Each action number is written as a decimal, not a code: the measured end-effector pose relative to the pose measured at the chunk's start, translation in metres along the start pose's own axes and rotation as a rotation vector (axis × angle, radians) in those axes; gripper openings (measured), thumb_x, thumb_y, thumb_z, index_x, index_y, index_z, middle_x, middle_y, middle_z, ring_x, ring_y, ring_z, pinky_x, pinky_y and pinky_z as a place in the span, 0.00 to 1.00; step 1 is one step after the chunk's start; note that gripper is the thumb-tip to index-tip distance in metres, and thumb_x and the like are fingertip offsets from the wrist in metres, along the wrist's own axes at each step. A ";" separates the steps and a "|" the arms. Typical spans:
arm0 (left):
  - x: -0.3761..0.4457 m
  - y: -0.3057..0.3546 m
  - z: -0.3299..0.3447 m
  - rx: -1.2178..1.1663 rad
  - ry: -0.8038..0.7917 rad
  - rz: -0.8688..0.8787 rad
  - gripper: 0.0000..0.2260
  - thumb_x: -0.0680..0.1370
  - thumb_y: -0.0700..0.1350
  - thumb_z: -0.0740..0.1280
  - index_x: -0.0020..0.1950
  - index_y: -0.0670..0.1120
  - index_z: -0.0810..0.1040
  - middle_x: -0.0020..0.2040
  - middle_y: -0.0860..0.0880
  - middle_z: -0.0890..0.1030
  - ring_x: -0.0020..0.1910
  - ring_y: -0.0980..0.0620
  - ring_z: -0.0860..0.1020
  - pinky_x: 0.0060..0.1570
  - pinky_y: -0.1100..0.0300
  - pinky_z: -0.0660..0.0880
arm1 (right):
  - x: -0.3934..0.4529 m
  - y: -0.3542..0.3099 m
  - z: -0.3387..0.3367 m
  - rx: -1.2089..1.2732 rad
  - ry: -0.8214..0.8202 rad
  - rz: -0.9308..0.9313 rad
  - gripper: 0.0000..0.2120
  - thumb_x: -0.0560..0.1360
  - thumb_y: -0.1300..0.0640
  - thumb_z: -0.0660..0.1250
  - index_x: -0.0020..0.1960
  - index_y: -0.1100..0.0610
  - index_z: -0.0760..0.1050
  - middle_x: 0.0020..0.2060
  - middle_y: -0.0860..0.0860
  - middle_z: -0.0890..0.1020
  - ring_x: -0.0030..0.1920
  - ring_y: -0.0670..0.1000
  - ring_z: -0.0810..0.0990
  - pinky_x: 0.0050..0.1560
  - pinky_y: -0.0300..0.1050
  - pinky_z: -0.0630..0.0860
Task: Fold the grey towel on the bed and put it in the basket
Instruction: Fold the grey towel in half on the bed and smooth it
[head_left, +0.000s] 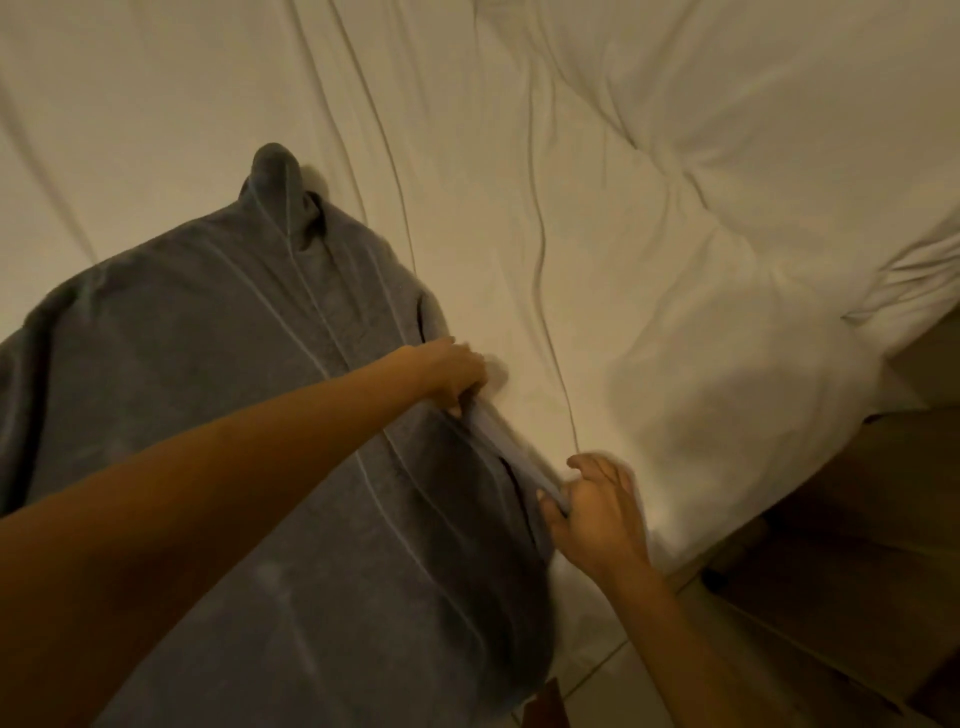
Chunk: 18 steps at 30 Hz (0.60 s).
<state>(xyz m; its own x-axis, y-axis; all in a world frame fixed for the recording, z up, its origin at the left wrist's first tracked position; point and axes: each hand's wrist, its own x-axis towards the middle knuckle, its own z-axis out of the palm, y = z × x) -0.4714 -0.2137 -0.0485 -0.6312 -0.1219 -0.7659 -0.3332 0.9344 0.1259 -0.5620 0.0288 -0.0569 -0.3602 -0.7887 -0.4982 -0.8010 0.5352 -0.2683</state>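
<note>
The grey towel (218, 353) lies spread over the left half of the bed (597, 218), with pale stripes running along it and a bunched corner sticking up at its far end. My left hand (452, 371) pinches the towel's right edge farther up. Closer to me, my right hand (597, 512) grips the same edge, which is pulled taut between the two hands and slightly lifted. The basket is not in view.
A rumpled white duvet (753, 182) is piled on the right part of the bed. The bed's near edge runs diagonally at lower right, with tiled floor (649, 691) and a wooden bed frame (857, 545) beyond it. A brown object corner (545, 706) shows at the bottom.
</note>
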 end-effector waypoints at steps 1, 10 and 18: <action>-0.002 0.000 -0.002 0.044 0.025 -0.005 0.14 0.77 0.48 0.67 0.59 0.44 0.75 0.61 0.45 0.77 0.62 0.44 0.73 0.71 0.49 0.62 | 0.000 0.001 0.001 0.011 0.054 0.045 0.21 0.72 0.45 0.59 0.47 0.60 0.82 0.58 0.56 0.79 0.63 0.59 0.72 0.66 0.51 0.65; -0.019 -0.044 -0.024 0.443 0.036 -0.192 0.12 0.80 0.49 0.60 0.57 0.46 0.78 0.53 0.49 0.83 0.58 0.49 0.79 0.74 0.39 0.41 | -0.006 0.020 -0.006 -0.045 0.263 0.236 0.17 0.74 0.50 0.62 0.36 0.60 0.80 0.50 0.56 0.82 0.56 0.58 0.76 0.60 0.48 0.61; -0.055 -0.110 -0.040 0.558 -0.013 -0.490 0.09 0.80 0.46 0.60 0.57 0.48 0.77 0.54 0.52 0.81 0.60 0.50 0.78 0.74 0.36 0.44 | -0.006 0.039 -0.026 -0.068 0.290 0.393 0.11 0.72 0.55 0.64 0.36 0.60 0.81 0.47 0.57 0.84 0.53 0.58 0.78 0.58 0.53 0.69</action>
<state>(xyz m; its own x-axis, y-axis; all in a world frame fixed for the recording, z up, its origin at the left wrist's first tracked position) -0.4282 -0.3235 0.0052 -0.4921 -0.5675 -0.6602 -0.1667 0.8057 -0.5683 -0.6041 0.0467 -0.0428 -0.7520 -0.5877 -0.2984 -0.6034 0.7960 -0.0470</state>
